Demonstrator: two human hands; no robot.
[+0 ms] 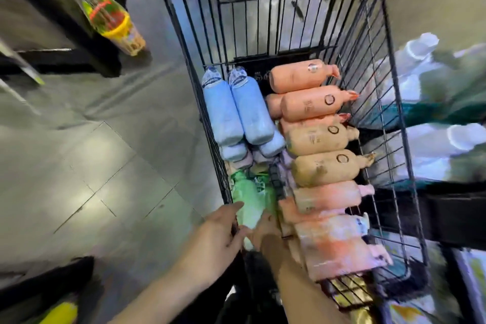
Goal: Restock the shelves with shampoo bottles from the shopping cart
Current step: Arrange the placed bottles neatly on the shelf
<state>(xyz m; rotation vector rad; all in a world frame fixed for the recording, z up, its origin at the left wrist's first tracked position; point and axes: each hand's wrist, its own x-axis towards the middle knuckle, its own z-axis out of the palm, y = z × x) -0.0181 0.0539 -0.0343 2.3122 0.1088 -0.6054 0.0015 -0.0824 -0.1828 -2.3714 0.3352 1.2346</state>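
In the aisle, head view, looking down into the cart.

Cart: black wire shopping cart (389, 102) fills the centre and right of the frame, its far end at 12 o'clock.

Blue bottles: two pale blue shampoo bottles (236, 110) lie side by side against the cart's left wall at about 10 o'clock of the basket, caps pointing to 12; more blue ones show beneath them.

Peach bottles: a row of peach and tan shampoo bottles (315, 137) lies crosswise along the right half of the cart, from 1 o'clock down to 5 o'clock, caps pointing to 3 and touching the right wire wall.

Green bottle: a green shampoo bottle (247, 202) lies at the near left corner of the basket, about 7 o'clock, below the blue ones.

Left hand: left hand (221, 231) reaches in from 6 o'clock, fingers fairly straight, lying against the green bottle's left side at the cart wall.

Right hand: right hand (265, 231) is just beside the left, fingers against the green bottle's right side; whether they curl round it, cannot tell, frame blurred there.

Shelf: shelves (447, 192) at 3 o'clock, outside the cart wall, carry white bottles (431, 144), blurred.

Floor: grey tiled floor (92, 160) at 9 o'clock.

Other: a coloured packaged item (110, 10) hangs at 11 o'clock, contents unclear.
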